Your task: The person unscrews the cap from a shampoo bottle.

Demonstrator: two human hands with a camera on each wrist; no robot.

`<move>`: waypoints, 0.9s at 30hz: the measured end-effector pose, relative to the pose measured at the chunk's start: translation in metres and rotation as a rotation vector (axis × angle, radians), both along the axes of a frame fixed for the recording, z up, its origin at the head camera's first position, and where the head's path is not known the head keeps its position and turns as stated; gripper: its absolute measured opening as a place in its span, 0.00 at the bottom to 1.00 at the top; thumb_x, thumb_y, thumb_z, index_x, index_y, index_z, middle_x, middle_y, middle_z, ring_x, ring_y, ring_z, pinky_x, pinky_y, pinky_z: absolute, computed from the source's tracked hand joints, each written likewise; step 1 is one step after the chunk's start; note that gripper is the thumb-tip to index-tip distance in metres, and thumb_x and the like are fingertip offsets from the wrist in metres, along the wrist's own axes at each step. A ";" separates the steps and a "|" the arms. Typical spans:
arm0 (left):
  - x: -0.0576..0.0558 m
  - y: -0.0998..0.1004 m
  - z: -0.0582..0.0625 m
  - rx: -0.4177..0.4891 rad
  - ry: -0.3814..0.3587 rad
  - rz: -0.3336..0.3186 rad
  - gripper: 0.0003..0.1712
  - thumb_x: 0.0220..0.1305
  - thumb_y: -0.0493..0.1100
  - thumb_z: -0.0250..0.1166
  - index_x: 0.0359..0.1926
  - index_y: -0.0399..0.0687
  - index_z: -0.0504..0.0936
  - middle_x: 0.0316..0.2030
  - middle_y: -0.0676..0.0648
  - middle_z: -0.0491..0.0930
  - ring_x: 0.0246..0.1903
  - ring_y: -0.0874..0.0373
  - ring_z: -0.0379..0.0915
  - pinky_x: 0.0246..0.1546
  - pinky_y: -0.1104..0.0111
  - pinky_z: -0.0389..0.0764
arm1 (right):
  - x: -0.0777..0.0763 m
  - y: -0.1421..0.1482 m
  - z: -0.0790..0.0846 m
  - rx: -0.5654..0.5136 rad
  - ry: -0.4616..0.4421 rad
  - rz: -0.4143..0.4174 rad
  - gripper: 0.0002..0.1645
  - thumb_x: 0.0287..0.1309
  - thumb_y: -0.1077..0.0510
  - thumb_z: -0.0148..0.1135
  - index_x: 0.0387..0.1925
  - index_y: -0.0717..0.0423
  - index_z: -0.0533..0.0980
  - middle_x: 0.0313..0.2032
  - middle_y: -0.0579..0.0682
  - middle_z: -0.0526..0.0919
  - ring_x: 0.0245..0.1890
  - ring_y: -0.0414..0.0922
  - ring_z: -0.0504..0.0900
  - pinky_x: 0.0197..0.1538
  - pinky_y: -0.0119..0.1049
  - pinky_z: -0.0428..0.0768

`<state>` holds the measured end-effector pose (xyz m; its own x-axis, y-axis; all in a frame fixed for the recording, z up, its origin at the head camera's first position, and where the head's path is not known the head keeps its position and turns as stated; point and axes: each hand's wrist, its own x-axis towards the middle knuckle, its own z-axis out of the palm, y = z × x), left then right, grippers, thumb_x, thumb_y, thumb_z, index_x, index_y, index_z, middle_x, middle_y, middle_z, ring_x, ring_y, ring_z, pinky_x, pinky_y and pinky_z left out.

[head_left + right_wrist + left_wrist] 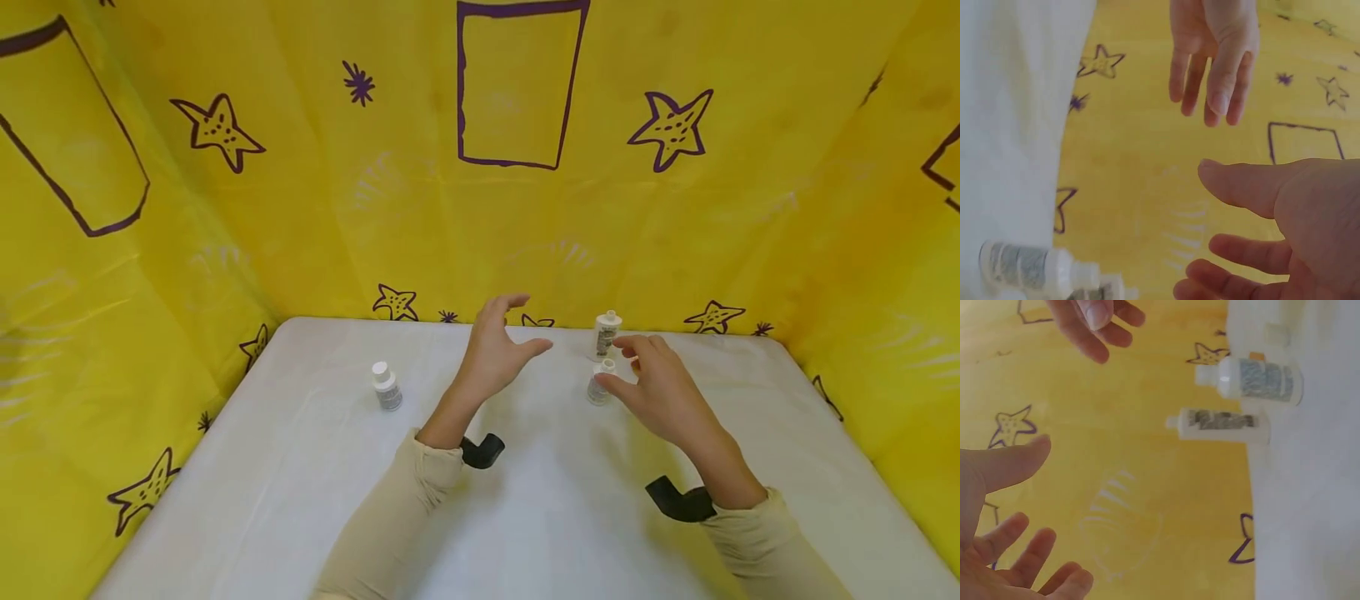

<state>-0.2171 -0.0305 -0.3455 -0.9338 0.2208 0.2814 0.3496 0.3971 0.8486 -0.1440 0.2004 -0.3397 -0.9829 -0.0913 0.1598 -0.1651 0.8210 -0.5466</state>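
Note:
My left hand point(495, 350) hovers over the middle of the table, thumb and fingers spread, holding nothing. To its right, my right hand point(663, 392) is in the air with thumb and fingers apart and nothing between them. Next to its fingertips is a small white bottle point(597, 393) with a printed label, partly covered by the thumb in the head view. A slimmer white bottle point(606, 335) with a narrow tip stands just behind it. Both also appear in the left wrist view, the wider bottle point(1266, 380) beside the slim bottle point(1222, 425).
A third white bottle point(387, 387), with a white cap, stands left of my left hand. In the left wrist view a small pale block-like thing point(1277, 334) lies on the white table point(1310, 487). Yellow patterned sheeting point(420, 208) hangs behind and at both sides.

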 end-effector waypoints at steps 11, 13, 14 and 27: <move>0.008 -0.060 0.020 0.144 0.085 0.060 0.37 0.58 0.39 0.77 0.67 0.47 0.72 0.64 0.48 0.74 0.66 0.52 0.69 0.73 0.53 0.69 | -0.011 -0.046 0.009 -0.146 0.009 0.092 0.34 0.65 0.47 0.68 0.65 0.60 0.71 0.58 0.60 0.78 0.55 0.60 0.80 0.55 0.56 0.82; 0.009 -0.074 0.019 0.166 0.085 0.074 0.36 0.59 0.39 0.76 0.67 0.47 0.72 0.64 0.47 0.75 0.66 0.52 0.69 0.73 0.53 0.69 | -0.015 -0.055 0.007 -0.174 0.001 0.105 0.33 0.66 0.48 0.68 0.65 0.59 0.71 0.58 0.60 0.78 0.55 0.59 0.81 0.56 0.55 0.82; 0.009 -0.080 0.018 0.175 0.082 0.083 0.36 0.59 0.38 0.76 0.67 0.48 0.72 0.64 0.47 0.75 0.66 0.53 0.69 0.73 0.53 0.69 | -0.017 -0.059 0.006 -0.194 -0.005 0.114 0.34 0.66 0.48 0.68 0.66 0.59 0.71 0.59 0.60 0.78 0.55 0.59 0.81 0.56 0.55 0.82; 0.008 -0.141 -0.003 0.247 0.035 0.186 0.41 0.56 0.40 0.79 0.69 0.48 0.71 0.66 0.46 0.73 0.66 0.50 0.65 0.75 0.56 0.65 | -0.038 -0.116 -0.001 -0.275 -0.029 0.219 0.29 0.66 0.48 0.68 0.62 0.57 0.73 0.56 0.56 0.78 0.51 0.53 0.83 0.53 0.49 0.84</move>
<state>-0.2095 -0.1719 -0.3485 -0.9406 -0.0324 0.3380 0.3209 0.2404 0.9161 -0.1817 0.0846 -0.3405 -0.9493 -0.2581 0.1797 -0.3020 0.5889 -0.7497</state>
